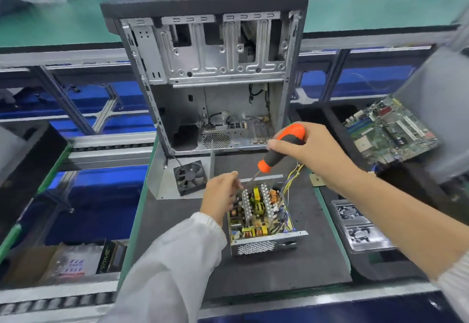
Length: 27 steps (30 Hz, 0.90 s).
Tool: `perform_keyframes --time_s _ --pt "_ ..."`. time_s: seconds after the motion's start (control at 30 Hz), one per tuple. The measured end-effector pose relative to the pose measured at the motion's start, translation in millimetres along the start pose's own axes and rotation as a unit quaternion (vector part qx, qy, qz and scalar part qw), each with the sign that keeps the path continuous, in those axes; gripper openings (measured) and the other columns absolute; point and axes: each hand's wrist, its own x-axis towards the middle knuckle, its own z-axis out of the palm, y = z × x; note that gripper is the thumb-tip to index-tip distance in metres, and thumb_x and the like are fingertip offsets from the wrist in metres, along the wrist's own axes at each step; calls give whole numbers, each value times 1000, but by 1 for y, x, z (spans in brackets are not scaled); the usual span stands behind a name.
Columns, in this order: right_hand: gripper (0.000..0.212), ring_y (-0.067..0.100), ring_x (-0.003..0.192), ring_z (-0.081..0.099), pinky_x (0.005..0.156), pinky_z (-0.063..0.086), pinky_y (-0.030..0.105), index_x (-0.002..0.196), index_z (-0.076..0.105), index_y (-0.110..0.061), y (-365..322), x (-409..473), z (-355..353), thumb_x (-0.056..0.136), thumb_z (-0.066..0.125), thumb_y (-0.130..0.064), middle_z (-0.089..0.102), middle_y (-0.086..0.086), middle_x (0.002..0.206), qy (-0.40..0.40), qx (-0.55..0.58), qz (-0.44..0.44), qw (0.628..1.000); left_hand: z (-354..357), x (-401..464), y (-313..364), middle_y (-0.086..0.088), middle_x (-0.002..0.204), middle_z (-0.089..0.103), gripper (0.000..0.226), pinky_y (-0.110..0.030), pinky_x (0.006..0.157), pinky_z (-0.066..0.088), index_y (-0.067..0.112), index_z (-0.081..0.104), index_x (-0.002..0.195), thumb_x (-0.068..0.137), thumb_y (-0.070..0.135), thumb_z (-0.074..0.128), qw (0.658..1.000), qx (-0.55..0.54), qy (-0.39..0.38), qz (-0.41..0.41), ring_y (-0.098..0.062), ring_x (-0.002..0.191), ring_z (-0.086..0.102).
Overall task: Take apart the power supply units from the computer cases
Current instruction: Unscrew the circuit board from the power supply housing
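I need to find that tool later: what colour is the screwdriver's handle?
Orange and black. The screwdriver shows clearly in the head view, gripped by the right hand.

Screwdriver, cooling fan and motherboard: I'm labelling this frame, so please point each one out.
screwdriver [281, 148], head view, on its black and orange handle.
cooling fan [189, 177], head view, on its hub.
motherboard [390, 129], head view, on the green board's middle.

Screwdriver [281, 148] tip lost behind left hand [221, 197] at far-left corner of power supply unit [262, 217]; which screw, can't tell. Left fingertips blurred, grip on shaft unclear. Handle middle covered by right hand [308, 148]. PSU near-left edge partly hidden by left wrist. Motherboard [390, 132] right part tucked under grey panel [436, 109]. Parts in clear tray [360, 226] too small to ID. Box labels lower left blurred, mostly unreadable.
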Motion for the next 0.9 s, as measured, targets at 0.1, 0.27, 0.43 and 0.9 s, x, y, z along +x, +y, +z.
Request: perform_keyframes --time_s 0.1,0.27,0.43,0.9 --pt "31 9 60 52 54 37 20 87 63 1 15 -6 4 87 68 -29 72 14 85 65 107 32 992 19 -6 -7 13 47 35 34 -24 48 27 17 53 65 98 26 53 993 88 6 78 -6 46 31" --pt "29 19 40 53 43 41 23 86 48 -6 29 -15 1 94 60 -31 70 6 72 100 95 -39 990 32 -7 -17 11 56 43 31 -21 56 31 18 61 67 97 23 56 975 156 -23 154 -6 56 37" --pt "31 11 48 57 51 44 22 83 49 -11 45 -12 -1 90 61 -39 67 2 64 60 -1 -81 995 34 -2 -29 -6 58 45 34 -21 55 33 16 62 70 101 24 49 976 112 48 183 -7 56 39" --pt "37 32 58 55 61 49 43 84 51 -10 75 -8 14 81 61 -45 59 16 63 -80 34 -82 993 44 3 -28 -2 54 56 26 -39 52 44 16 54 78 98 32 50 863 437 87 237 -34 59 57"
